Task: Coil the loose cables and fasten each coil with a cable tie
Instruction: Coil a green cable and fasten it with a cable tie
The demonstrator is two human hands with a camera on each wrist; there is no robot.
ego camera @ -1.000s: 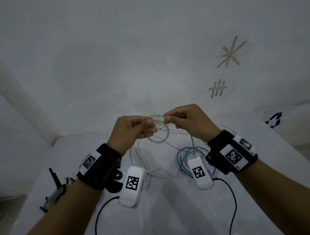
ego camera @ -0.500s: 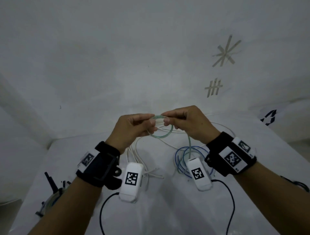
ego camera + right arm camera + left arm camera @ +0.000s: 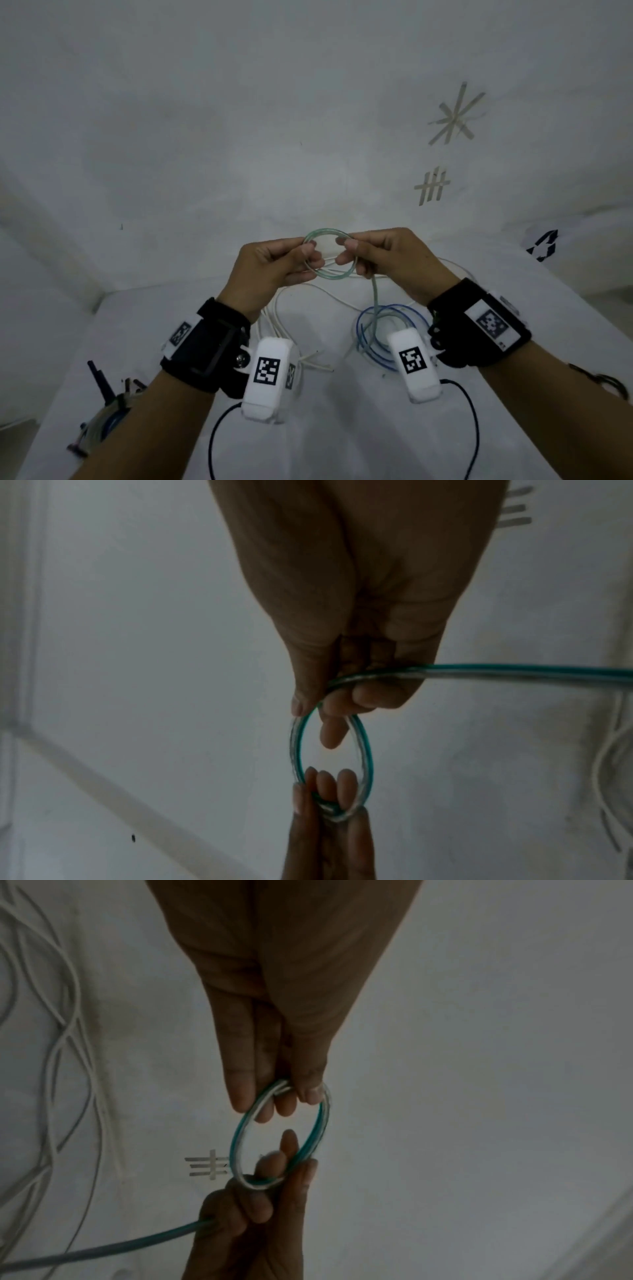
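A small coil of translucent green cable (image 3: 325, 232) hangs in the air between my two hands, over the white table (image 3: 342, 428). My left hand (image 3: 313, 253) pinches the coil's left side, thumb on top. On the opposite side my right hand (image 3: 344, 251) pinches it and the cable's loose tail (image 3: 375, 291) drops from this hand to the table. The left wrist view shows the left hand (image 3: 277, 1096) gripping the coil (image 3: 236, 1139) near a cable end. The right wrist view shows the right hand (image 3: 325, 710) holding the coil (image 3: 366, 750), with the tail (image 3: 514, 670) running off right.
Loose white cables (image 3: 284, 308) and a blue cable loop (image 3: 373, 346) lie on the table beneath my hands. A bundle of coiled cables with dark ties (image 3: 102, 411) sits at the table's front left. Tape marks (image 3: 433, 185) are on the wall behind.
Both hands have risen a little with the coil. The loop has tipped from facing me to lying flatter, and its green colour shows more.
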